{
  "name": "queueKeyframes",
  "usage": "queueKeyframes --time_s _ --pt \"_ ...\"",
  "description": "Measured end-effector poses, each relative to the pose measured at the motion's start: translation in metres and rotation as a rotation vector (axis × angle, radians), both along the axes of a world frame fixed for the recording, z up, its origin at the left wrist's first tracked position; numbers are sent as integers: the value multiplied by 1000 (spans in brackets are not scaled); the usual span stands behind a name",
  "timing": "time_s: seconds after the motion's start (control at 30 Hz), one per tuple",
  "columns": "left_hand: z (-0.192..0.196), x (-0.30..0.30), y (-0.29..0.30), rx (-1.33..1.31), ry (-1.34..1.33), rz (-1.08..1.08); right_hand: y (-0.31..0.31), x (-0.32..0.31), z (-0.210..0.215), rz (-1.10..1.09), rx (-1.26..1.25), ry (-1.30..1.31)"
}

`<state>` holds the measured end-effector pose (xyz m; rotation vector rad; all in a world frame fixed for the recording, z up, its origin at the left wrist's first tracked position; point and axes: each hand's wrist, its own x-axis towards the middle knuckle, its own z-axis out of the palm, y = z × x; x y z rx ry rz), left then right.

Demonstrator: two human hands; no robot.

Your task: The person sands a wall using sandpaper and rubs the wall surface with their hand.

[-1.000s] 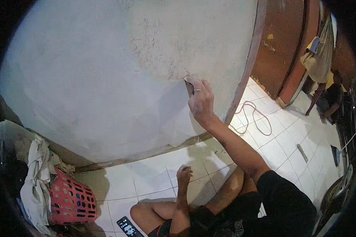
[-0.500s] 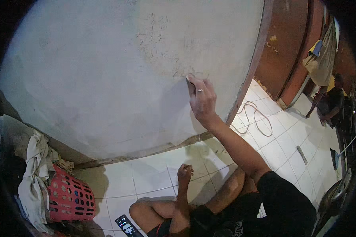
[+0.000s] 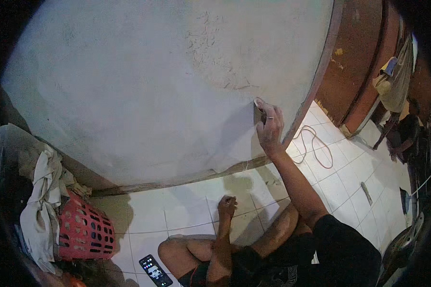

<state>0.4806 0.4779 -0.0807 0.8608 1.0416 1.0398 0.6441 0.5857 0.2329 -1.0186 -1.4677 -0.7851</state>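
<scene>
scraper (image 3: 257, 114) | pressed on wall (image 3: 143, 95) | right hand (image 3: 270, 128) grips it

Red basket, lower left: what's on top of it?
Pale crumpled cloths are heaped over the red basket's left side and top edge, spilling down past it. Its perforated front wall shows; whatever is inside is covered by the cloths and dark.
</scene>
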Motion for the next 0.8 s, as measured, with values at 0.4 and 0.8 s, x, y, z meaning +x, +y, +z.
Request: queueKeyframes --time_s 0.4,0.8 --pt "16 -4 -2 78 475 -59 1 -27 17 110 -59 -55" --pt "-24 6 8 280 343 129 -6 -11 1 66 -98 27"
